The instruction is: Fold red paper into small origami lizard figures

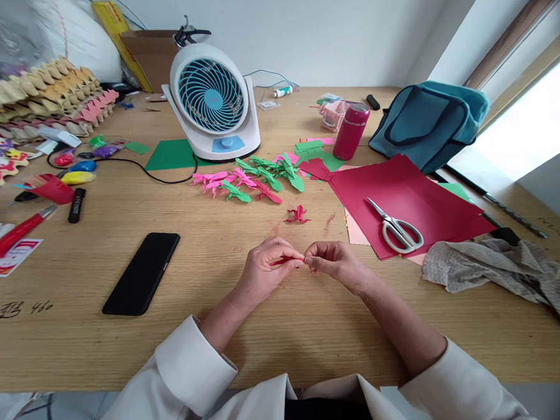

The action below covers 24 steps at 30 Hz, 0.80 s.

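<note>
Between my two hands is a small folded piece of red paper [286, 259], mostly covered by the fingers. My left hand [269, 265] is closed around its longer part. The fingertips of my right hand [329, 261] pinch its right end. Just beyond the hands lies a small red folded-paper figure [298, 215] with thin legs. Farther back is a pile of pink, green and red folded-paper figures [249, 177]. To the right, white-handled scissors [400, 230] rest on sheets of red paper [423, 193].
A black phone [141, 274] lies left of my hands. Behind the figures stands a white fan [215, 106], with green paper [168, 160] beside it. A red bottle [351, 131], a teal bag [430, 123] and a crumpled cloth [495, 268] are at the right. Egg trays [51, 98] fill the back left.
</note>
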Each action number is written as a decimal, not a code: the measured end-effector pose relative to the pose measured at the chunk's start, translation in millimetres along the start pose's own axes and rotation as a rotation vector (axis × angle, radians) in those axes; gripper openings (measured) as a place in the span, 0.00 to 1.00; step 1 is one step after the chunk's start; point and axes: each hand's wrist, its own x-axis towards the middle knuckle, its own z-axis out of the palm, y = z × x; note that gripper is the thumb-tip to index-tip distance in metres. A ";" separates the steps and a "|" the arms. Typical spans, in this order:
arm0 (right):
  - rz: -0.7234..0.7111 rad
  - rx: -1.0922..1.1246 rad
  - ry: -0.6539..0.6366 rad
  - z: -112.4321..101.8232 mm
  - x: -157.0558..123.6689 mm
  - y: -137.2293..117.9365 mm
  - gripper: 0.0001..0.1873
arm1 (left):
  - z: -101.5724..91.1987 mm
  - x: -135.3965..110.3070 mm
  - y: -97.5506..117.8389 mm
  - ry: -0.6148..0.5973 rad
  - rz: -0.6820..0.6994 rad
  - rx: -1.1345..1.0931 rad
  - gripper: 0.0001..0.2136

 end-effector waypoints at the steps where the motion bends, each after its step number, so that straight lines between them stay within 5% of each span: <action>1: 0.004 0.001 0.002 0.2 -0.4 -0.8 0.19 | 0.0 0.0 0.0 -0.001 0.004 0.013 0.01; 16: 0.156 0.198 0.013 6.1 -3.3 -7.3 0.22 | -1.9 0.3 -1.4 -0.036 0.254 0.388 0.05; 24: 0.030 -0.012 0.039 1.6 -2.3 -2.6 0.20 | -4.8 1.2 3.1 -0.074 0.248 0.499 0.05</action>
